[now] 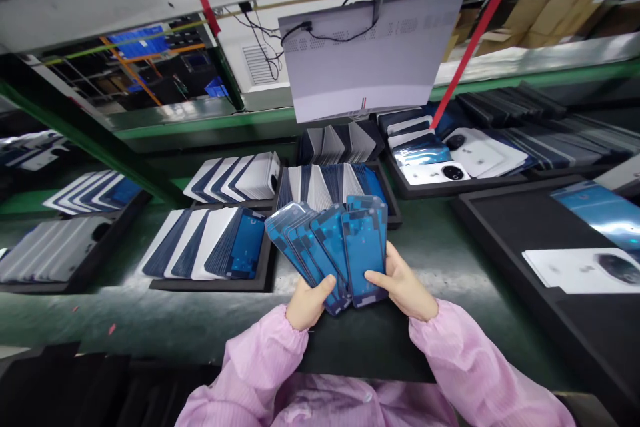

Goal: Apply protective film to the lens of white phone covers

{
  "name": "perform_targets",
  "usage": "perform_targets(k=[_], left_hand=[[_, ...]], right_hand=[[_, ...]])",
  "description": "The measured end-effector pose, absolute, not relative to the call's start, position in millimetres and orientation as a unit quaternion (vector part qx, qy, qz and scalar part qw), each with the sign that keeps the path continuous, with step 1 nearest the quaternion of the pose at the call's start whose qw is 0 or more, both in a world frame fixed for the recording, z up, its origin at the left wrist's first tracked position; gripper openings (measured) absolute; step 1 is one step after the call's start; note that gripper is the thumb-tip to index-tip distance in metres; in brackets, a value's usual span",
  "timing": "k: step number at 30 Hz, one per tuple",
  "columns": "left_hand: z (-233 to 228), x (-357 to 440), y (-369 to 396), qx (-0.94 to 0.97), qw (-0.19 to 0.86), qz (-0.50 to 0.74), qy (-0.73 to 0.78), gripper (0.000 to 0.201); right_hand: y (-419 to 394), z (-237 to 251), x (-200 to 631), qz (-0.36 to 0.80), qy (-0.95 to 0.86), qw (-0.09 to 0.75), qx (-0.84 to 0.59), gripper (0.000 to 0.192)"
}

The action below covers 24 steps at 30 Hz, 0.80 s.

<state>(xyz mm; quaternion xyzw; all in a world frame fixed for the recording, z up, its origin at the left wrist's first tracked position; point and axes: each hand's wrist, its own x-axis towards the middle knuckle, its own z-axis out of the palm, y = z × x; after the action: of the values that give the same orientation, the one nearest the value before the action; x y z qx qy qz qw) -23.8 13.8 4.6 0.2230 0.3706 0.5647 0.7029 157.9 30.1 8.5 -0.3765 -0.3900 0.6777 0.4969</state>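
Note:
Both my hands hold a fanned-out bunch of thin phone back covers, blue-filmed with dark patches and rounded corners. The left part of the fan (305,243) is in my left hand (310,299), thumb pressed on its lower edge. On the other side, my right hand (404,281) grips the right part of the fan (364,250), its thumb flat on the front cover. Most fingers of both hands are hidden behind the covers. Just beyond the fan stands a tray row of upright blue and white covers (320,183), partly hidden by it.
To the left, a black foam tray (210,285) carries leaning white and blue covers (187,240). A larger black tray (505,227) at right holds a white cover with a round camera area (583,270). A monitor's back (370,53) hangs above the green bench (210,320).

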Motion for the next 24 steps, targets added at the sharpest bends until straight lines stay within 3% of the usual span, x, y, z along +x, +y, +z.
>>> perform_targets(k=[4,10,17,24], left_hand=[[9.6,-26.5,15.4,0.187,0.744,0.538,0.35,0.051],[12.9,-27.5,18.7,0.192,0.71,0.568,0.369,0.051],[9.7,-27.4,16.8,0.172,0.716,0.562,0.377,0.051],[5.9,-32.7,18.4,0.152,0.716,0.559,0.389,0.052]], right_hand=[[32.0,8.8,161.7,0.661,-0.389,0.495,-0.407,0.058],[34.7,10.1,168.0,0.656,-0.357,0.534,-0.397,0.065],[31.7,7.5,158.1,0.703,-0.392,0.467,-0.367,0.063],[34.2,10.9,166.3,0.683,-0.344,0.517,-0.385,0.063]])
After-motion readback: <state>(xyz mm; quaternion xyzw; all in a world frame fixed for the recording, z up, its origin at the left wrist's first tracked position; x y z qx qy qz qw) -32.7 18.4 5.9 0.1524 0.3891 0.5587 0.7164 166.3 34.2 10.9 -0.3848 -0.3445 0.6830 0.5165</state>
